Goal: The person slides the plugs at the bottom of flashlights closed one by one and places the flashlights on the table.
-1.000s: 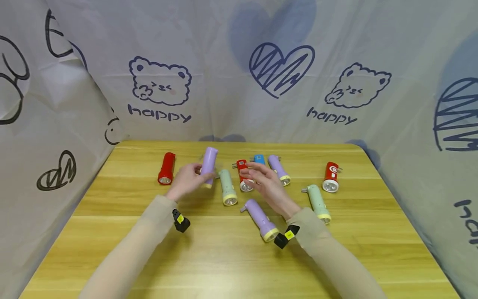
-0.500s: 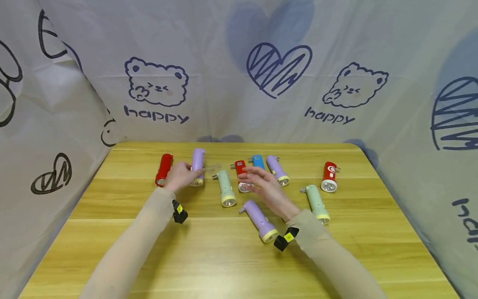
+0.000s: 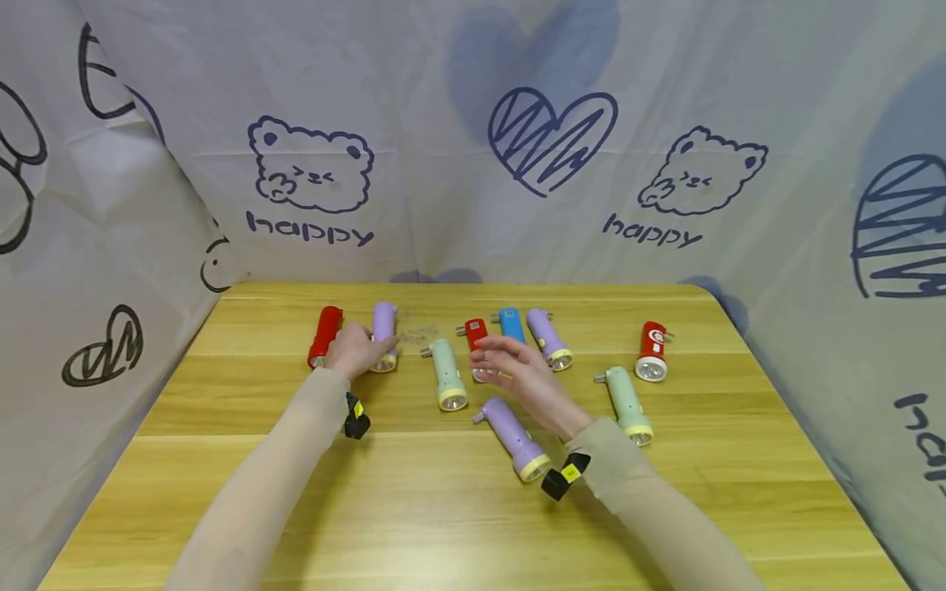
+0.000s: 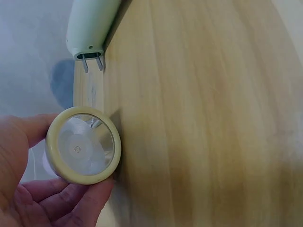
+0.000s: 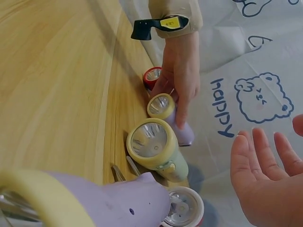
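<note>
My left hand (image 3: pixel 353 351) grips a purple flashlight (image 3: pixel 383 320) at the left rear of the wooden table, close beside a red flashlight (image 3: pixel 326 332). In the left wrist view the thumb and fingers are around its cream-rimmed head, with the clear lens (image 4: pixel 85 146) facing the camera. The right hand (image 3: pixel 521 373) hovers with loosely spread fingers and holds nothing. It partly covers a red flashlight with a white rim (image 3: pixel 476 330). Between the hands lies a pale green flashlight (image 3: pixel 447 369), its plug prongs (image 4: pixel 93 64) folded out.
A second purple flashlight (image 3: pixel 510 435) lies in front of the right hand, and a third purple one (image 3: pixel 545 332) is behind it near a blue flashlight (image 3: pixel 511 323). Farther right are another green flashlight (image 3: pixel 626 402) and a red one (image 3: pixel 654 349). A printed cloth (image 3: pixel 436 189) hangs behind the table.
My left hand has carried the purple flashlight leftward and lowered it toward the table beside the red one. The right hand has stayed almost in place.
</note>
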`<state>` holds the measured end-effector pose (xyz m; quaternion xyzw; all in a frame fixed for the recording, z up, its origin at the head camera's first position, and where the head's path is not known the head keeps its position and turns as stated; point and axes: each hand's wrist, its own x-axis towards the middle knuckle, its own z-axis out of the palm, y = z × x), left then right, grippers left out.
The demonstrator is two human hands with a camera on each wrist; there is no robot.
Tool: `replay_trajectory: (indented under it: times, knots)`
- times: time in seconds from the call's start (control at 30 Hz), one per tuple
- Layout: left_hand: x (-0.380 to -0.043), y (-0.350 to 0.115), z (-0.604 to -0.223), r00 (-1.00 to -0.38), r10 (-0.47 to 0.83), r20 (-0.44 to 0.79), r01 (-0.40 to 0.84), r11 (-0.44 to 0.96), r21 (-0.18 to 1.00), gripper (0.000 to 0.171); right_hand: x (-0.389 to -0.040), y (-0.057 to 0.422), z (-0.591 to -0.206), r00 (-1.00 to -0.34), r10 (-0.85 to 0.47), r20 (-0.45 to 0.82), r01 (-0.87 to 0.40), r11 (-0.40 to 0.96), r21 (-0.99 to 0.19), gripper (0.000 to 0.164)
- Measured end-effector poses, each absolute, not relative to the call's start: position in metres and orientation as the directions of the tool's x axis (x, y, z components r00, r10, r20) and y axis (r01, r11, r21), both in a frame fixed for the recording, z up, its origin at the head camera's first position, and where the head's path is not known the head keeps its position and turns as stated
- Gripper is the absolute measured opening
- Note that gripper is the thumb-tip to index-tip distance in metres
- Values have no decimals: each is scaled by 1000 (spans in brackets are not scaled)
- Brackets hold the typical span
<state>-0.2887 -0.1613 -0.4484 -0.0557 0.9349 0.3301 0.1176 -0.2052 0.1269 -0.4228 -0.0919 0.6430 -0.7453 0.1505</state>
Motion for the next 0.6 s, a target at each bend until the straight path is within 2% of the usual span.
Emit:
replay_trajectory:
  times: [0.2,0.33,0.6]
  knots:
    - [-295,-159,-453,-971,-29,-235,-160,813,560,51,-206,126,-423,-928,-367,-65,114,-113,-987,43]
    - [-299,-158,-456,-970,-32,-240,-159,833,530,50,-205,127,-424,-924,-376,-64,110,-103,-989,42]
    - [-300,-159,-457,-967,7,-255,-141,817,559,51,-203,127,-425,-921,-384,-57,105,-104,-989,44]
